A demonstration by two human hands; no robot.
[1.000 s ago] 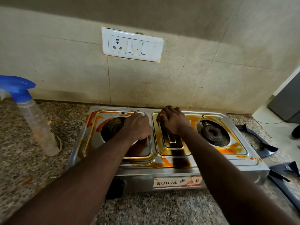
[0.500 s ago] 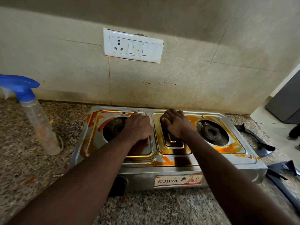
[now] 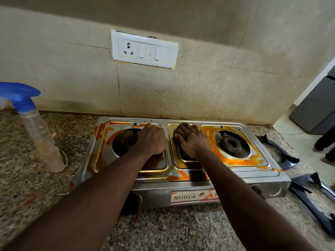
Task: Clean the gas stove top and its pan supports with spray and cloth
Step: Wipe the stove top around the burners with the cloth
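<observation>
A steel two-burner gas stove (image 3: 235,176) stands on the granite counter, streaked with orange-brown stains around both burner wells. My right hand (image 3: 193,143) presses a dark cloth or pad (image 3: 183,138) flat on the stove's centre panel; most of the pad is hidden under my fingers. My left hand (image 3: 152,140) rests as a closed fist on the right edge of the left burner well, holding nothing that I can see. A clear spray bottle with a blue trigger (image 3: 39,134) stands on the counter left of the stove. Two dark pan supports (image 3: 279,149) (image 3: 315,200) lie on the counter to the right.
The right burner (image 3: 231,144) sits bare in its well; the left burner (image 3: 126,142) is partly behind my left hand. A white socket plate (image 3: 145,49) is on the tiled wall above. Another person's feet (image 3: 324,147) stand on the floor at far right, near a grey cabinet (image 3: 315,109).
My right hand has shifted slightly over the centre panel, rubbing the pad toward the left. My left fist has stayed in place on the stove.
</observation>
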